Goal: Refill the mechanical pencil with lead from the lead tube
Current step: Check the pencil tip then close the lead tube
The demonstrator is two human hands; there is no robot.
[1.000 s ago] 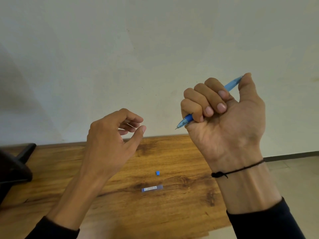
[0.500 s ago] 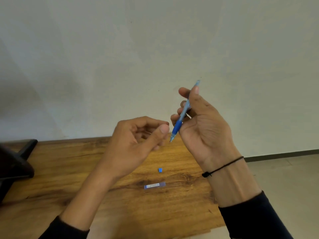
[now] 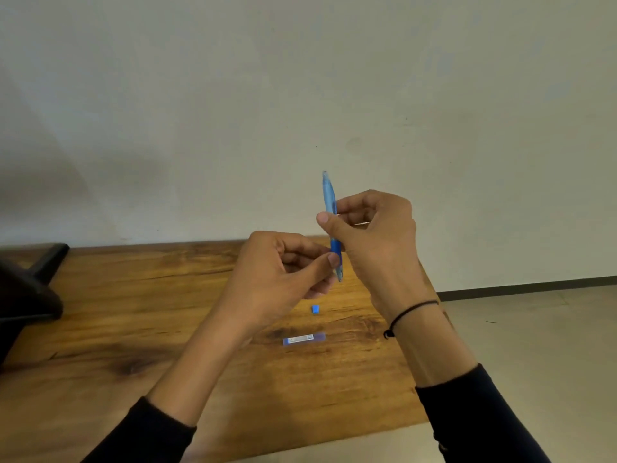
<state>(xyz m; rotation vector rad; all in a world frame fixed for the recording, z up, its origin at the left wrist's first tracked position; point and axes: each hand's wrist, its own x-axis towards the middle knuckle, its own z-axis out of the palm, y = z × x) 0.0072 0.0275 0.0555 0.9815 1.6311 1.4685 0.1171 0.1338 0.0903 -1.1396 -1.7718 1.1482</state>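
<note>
Holding the pencil (image 3: 331,215) near upright in your right hand (image 3: 374,242), tip down, thumb and fingers closed on the barrel above the dark blue sleeve. Left hand (image 3: 277,279) is pinched shut right at the pencil's lower end, thumb touching the sleeve; can't tell if there's lead between those fingers. Both hands are raised above the desk (image 3: 133,312). Lead tube (image 3: 303,339) lies flat on the desk below your hands, between the forearms. Small blue cap (image 3: 315,309) sits on the desk just beyond the tube, apart from it. Black band (image 3: 409,314) on your right wrist.
</note>
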